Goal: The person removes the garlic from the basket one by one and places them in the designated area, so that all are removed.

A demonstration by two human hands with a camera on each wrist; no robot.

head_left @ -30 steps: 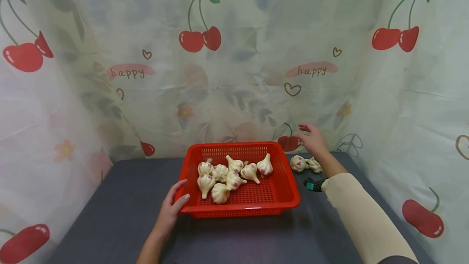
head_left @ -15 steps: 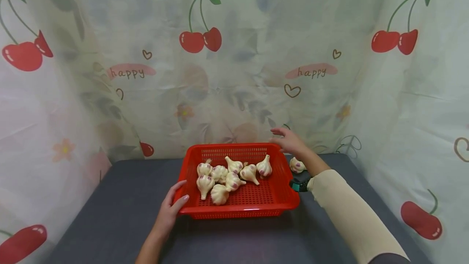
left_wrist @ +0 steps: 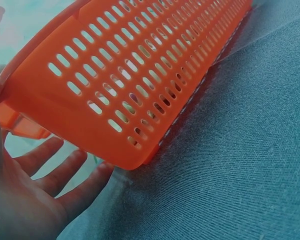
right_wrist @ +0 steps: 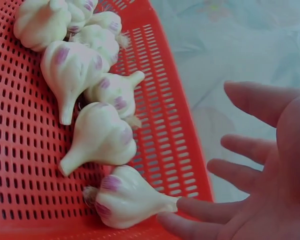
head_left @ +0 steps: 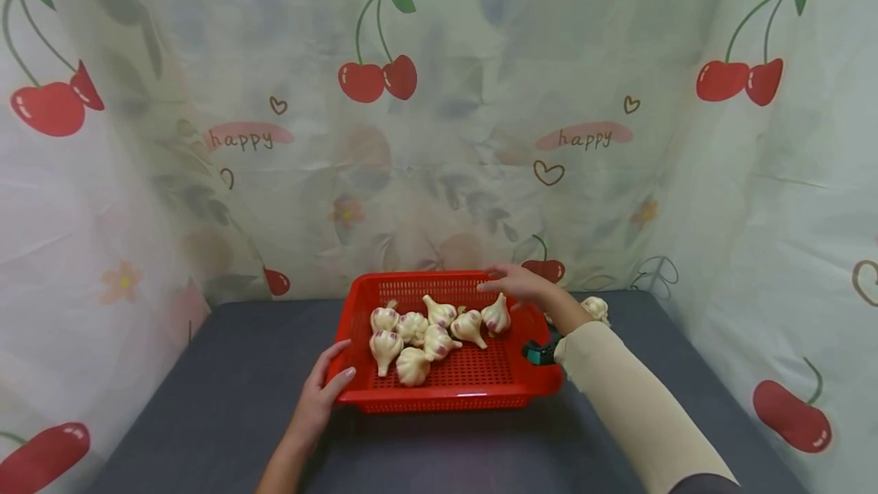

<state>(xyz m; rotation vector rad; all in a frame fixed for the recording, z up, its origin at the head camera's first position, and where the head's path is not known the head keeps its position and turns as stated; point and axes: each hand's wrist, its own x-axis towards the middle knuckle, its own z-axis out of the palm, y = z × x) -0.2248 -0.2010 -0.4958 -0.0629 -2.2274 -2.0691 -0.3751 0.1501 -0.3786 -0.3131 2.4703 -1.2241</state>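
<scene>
A red plastic basket (head_left: 453,392) with slotted walls stands on the dark table, several garlic bulbs (head_left: 413,366) lying in it, mostly toward its left and middle. My left hand (head_left: 318,395) holds the basket's near left corner, thumb over the rim; the left wrist view shows its other fingers (left_wrist: 85,187) along the outer wall. Over the basket's right end, my right hand (head_left: 524,286) is spread and holds nothing. In the right wrist view, two of its fingertips (right_wrist: 172,220) are right at the neck of the nearest garlic bulb (right_wrist: 130,200).
To the right of the basket, one garlic bulb (head_left: 595,308) lies on the dark tabletop (head_left: 240,372), and another is mostly hidden by my right forearm. A printed curtain (head_left: 439,197) with cherries encloses the table at the back and sides.
My right hand has moved left and down, from above the loose garlic bulbs to over the basket's right end. My left hand and the basket have stayed put.
</scene>
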